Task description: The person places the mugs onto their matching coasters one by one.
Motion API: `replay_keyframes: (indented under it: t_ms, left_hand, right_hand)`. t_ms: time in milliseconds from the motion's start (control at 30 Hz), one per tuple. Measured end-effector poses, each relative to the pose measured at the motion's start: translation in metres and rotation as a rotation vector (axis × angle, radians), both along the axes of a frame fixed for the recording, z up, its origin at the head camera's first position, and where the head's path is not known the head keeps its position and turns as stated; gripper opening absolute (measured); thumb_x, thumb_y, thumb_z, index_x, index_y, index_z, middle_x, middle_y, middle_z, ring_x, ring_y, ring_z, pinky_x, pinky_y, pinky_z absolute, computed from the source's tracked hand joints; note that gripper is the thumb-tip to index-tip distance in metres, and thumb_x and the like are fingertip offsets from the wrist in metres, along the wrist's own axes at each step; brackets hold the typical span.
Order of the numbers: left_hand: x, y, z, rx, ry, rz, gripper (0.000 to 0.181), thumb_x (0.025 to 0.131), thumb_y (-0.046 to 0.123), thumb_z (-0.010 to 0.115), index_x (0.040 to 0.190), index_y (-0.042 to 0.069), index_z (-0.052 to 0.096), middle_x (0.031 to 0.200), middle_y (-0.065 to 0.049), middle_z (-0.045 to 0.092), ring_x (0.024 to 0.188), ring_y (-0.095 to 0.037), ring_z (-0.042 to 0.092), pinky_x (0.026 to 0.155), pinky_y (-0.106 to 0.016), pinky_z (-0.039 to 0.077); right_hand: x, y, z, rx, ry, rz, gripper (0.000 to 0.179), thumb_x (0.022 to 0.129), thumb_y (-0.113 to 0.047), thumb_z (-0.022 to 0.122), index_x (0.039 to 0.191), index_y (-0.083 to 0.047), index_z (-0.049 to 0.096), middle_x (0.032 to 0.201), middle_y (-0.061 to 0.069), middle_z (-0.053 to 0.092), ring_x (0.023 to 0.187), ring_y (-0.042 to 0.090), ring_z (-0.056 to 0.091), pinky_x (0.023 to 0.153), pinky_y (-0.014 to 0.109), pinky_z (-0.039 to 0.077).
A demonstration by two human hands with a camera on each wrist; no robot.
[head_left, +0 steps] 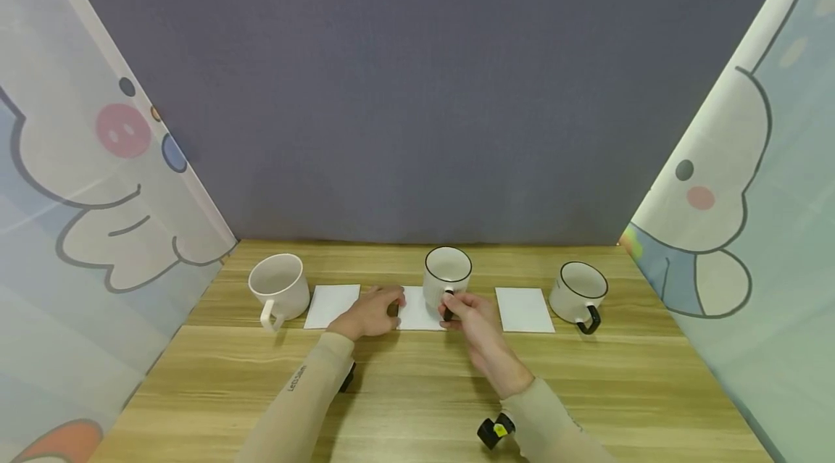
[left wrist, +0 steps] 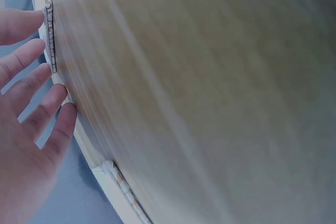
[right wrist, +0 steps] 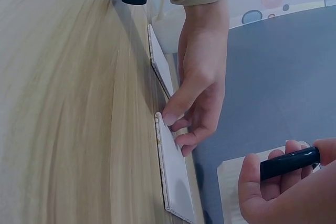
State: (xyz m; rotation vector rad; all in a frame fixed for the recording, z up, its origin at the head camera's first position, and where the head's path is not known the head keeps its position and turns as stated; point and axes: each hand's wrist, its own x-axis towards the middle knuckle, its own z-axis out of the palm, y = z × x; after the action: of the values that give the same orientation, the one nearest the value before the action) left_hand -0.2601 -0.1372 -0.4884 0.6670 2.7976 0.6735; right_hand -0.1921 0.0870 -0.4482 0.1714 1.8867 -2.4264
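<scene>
My right hand (head_left: 481,332) pinches the black handle (right wrist: 290,163) of a white mug (head_left: 445,282) with a dark rim. The mug is upright over the middle white square tile (head_left: 411,312); in the right wrist view its base appears slightly above the tile. At that tile's left edge is my left hand (head_left: 370,312), fingers spread and thumb near the front corner. The left wrist view shows these fingers (left wrist: 39,85) reaching to the tile edges, not curled round anything. Part of the middle tile is hidden behind the mug.
White tiles lie at left (head_left: 334,303) and right (head_left: 525,309) on the wooden table (head_left: 417,405). An all-white mug (head_left: 287,293) stands beyond the left tile, and a black-handled white mug (head_left: 574,300) beyond the right one. A grey panel (head_left: 417,101) rises behind.
</scene>
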Motion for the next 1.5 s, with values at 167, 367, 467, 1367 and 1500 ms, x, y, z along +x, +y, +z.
replay_keyframes:
  t_ms: [167,367,467,1367,1500]
  left_hand:
    - [0.0,0.001,-0.001,-0.004,0.002,-0.007,0.023,0.089,0.017,0.072,0.11,0.019,0.063,0.15,-0.004,0.052,0.135,-0.037,0.046,0.107,-0.058,0.04]
    - [0.0,0.001,-0.002,0.001,-0.012,-0.01,0.022,0.091,0.019,0.072,0.11,0.02,0.063,0.152,-0.004,0.05,0.137,-0.038,0.044,0.106,-0.057,0.041]
    - [-0.001,0.0,-0.002,0.004,-0.011,-0.009,0.022,0.091,0.019,0.073,0.111,0.02,0.062,0.152,-0.004,0.05,0.137,-0.038,0.043,0.106,-0.058,0.041]
    - [-0.001,0.0,-0.003,-0.01,0.0,0.002,0.023,0.091,0.018,0.073,0.112,0.019,0.063,0.151,-0.005,0.051,0.137,-0.038,0.043,0.105,-0.059,0.042]
    - [-0.002,0.0,-0.003,-0.008,0.002,-0.005,0.024,0.091,0.019,0.073,0.112,0.019,0.063,0.151,-0.004,0.05,0.137,-0.038,0.043,0.105,-0.059,0.042]
  right_hand:
    - [-0.001,-0.002,-0.002,-0.006,-0.001,0.005,0.016,0.098,-0.006,0.065,0.092,0.009,0.065,0.082,0.007,0.064,0.079,0.016,0.061,0.071,0.031,0.057]
    - [-0.001,-0.005,-0.003,-0.019,0.005,0.01,0.014,0.098,-0.006,0.065,0.09,0.006,0.064,0.081,0.006,0.064,0.078,0.015,0.062,0.068,0.028,0.057]
    - [-0.002,-0.006,-0.003,-0.018,0.004,0.009,0.015,0.097,-0.006,0.066,0.092,0.007,0.064,0.081,0.007,0.064,0.078,0.015,0.062,0.069,0.028,0.058]
    - [-0.009,-0.02,-0.001,-0.004,-0.02,0.027,0.018,0.099,-0.01,0.064,0.098,0.008,0.064,0.084,0.007,0.063,0.081,0.016,0.06,0.069,0.028,0.058]
    - [-0.011,-0.022,-0.002,-0.004,-0.036,0.019,0.015,0.099,-0.008,0.064,0.098,0.007,0.064,0.084,0.007,0.064,0.081,0.016,0.061,0.068,0.028,0.057]
